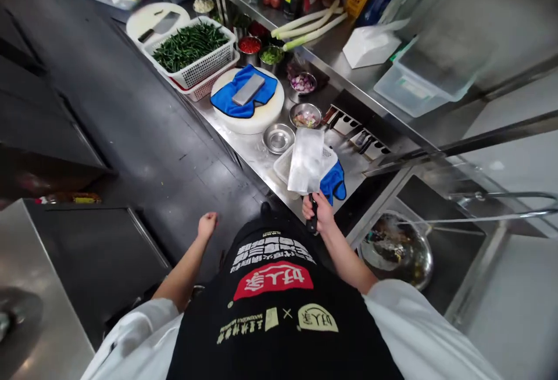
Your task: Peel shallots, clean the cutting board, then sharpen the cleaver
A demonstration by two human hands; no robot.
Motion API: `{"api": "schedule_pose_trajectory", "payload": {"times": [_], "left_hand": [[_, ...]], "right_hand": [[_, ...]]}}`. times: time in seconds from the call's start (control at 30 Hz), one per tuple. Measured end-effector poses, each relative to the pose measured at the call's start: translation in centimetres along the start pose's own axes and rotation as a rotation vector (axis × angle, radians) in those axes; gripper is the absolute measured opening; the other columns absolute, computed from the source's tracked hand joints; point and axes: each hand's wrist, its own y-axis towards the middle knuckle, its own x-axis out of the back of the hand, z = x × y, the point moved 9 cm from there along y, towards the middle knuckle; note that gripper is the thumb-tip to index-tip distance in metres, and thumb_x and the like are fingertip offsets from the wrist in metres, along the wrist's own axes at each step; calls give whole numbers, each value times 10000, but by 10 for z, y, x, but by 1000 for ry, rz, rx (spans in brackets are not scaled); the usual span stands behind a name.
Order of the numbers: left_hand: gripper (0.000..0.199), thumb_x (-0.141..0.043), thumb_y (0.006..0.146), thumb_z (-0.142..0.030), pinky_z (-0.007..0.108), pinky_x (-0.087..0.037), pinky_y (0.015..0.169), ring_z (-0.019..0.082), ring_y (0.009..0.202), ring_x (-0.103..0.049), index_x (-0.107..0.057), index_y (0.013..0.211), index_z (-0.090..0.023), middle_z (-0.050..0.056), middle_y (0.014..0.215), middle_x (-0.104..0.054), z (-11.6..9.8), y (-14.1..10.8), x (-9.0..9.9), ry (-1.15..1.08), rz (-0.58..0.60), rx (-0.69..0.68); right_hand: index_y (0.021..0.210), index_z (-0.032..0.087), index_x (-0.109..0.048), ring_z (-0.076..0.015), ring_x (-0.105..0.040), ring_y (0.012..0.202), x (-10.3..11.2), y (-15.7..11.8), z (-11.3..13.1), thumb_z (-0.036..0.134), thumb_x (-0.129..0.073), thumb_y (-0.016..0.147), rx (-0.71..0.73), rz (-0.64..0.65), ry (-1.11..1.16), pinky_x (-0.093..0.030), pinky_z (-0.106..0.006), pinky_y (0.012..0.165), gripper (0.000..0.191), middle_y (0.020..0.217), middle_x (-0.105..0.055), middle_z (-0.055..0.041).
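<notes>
My right hand (321, 212) is wrapped round the black handle of a cleaver (306, 162), its broad blade pointing up and away from me. Under the blade, partly hidden, is a white plastic basket (330, 159) beside a blue cloth (335, 183). To the left, over the floor, my left hand (207, 225) hangs closed; whether anything is inside its curled fingers I cannot make out. A grey whetstone (248, 89) lies on another blue cloth (222, 103) on a round white chopping board (261, 122). An empty metal bowl (278, 138) stands near the cleaver's blade.
Green chillies (189, 47) fill a white basket (200, 71) at the far left of the steel counter, near a board (135, 20) with another cleaver (168, 22). Leeks (307, 25) lie on the shelf. A sink (453, 217) with a wok (394, 249) is at right.
</notes>
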Motion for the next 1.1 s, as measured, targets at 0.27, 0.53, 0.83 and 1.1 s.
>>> {"api": "schedule_pose_trajectory", "payload": {"times": [0.27,0.53,0.83,1.1], "left_hand": [[580,-855,821,-670,345,-589,898,242,1063,-765,-735,1124,-190,126,1114,-819,-314,53,-25,-647,473,-541],[613,-1011,631,-678,275,-543,656,151,691,-673,-747,885,-186,15,783,-750,-474,80,-27,-480,754,-648],[580,-982,663,-707,298,-566,667,136,627,-635,-739,763,-190,4,672,-683,-540,145,-43,-421,1035,-671],[616,-1038,556,-695,283,-570,653,126,616,-626,-750,739,-183,-7,681,-690,-595,180,-47,-365,1389,-631]], "right_hand": [[1049,296,-473,-106,-408,377,-91,106,5,605,-815,888,-1,204,87,-387,-235,384,488,633,-547,116],[1058,288,-478,-122,-478,389,-153,194,38,621,-860,864,8,198,122,-387,-236,395,542,625,-591,100],[1003,284,-475,-106,-414,349,-182,251,45,621,-805,886,82,58,158,-382,-233,354,486,602,-548,109],[1035,286,-484,-97,-332,302,-246,288,46,628,-836,843,225,-165,220,-336,-228,313,528,565,-507,128]]}}
